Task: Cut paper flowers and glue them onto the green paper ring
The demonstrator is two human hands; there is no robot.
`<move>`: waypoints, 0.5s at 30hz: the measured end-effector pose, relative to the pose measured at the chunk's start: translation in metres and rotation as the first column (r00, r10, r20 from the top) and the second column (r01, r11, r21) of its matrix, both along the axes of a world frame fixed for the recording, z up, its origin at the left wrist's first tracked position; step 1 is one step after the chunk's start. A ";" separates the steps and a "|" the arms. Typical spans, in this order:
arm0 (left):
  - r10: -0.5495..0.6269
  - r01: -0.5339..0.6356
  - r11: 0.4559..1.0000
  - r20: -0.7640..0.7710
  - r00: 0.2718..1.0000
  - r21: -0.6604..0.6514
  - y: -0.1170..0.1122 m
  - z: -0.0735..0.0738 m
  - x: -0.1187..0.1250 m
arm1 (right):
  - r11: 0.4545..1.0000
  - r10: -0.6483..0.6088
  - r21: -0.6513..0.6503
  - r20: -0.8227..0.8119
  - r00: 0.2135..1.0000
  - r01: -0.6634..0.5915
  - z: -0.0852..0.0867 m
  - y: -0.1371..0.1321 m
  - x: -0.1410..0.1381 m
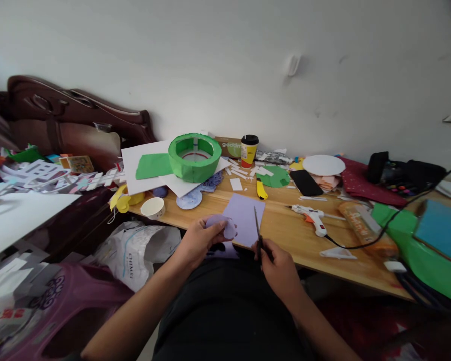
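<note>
My left hand (206, 234) is closed on a small curved piece of purple paper (230, 229), held just above the table's front edge. In my right hand (276, 263) is a pair of dark scissors (258, 225), the blades pointing up and away from me. The scissors are apart from the piece in my left hand; whether their blades are parted is too small to tell. Beneath them a purple sheet (244, 210) lies flat on the wooden table (281, 220). A yellow utility knife (261, 189) rests just beyond that sheet.
A green ring-shaped construction (194, 170) stands on white boards at the back. Near it are a lidded paper cup (249, 150) and a white bowl (153, 207). A corded glue gun (313, 218), a black phone (306, 183) and an orange packet (368, 230) lie on the right.
</note>
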State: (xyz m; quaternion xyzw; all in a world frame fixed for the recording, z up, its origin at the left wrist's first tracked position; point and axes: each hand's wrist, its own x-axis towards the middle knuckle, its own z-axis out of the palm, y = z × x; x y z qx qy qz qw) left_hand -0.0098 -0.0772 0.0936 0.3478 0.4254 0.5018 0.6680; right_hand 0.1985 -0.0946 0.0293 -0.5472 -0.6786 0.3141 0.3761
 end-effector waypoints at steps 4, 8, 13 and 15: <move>0.005 -0.005 1.000 -0.032 0.999 0.009 0.002 -0.003 -0.004 | 0.992 -0.066 0.108 -0.004 0.998 0.066 0.007 0.021 0.010; 0.010 -0.005 1.000 -0.190 0.982 0.027 0.001 -0.003 -0.006 | 0.947 0.085 0.318 -0.116 0.990 -0.044 0.024 0.011 -0.002; 0.025 0.034 0.993 -0.468 0.883 0.117 -0.005 0.001 -0.008 | 0.747 0.291 0.622 0.010 0.957 -0.234 0.033 -0.010 -0.028; 0.029 0.074 0.984 -0.547 0.837 0.164 -0.008 0.001 -0.010 | 0.746 0.258 0.629 0.033 0.966 -0.220 0.035 -0.014 -0.033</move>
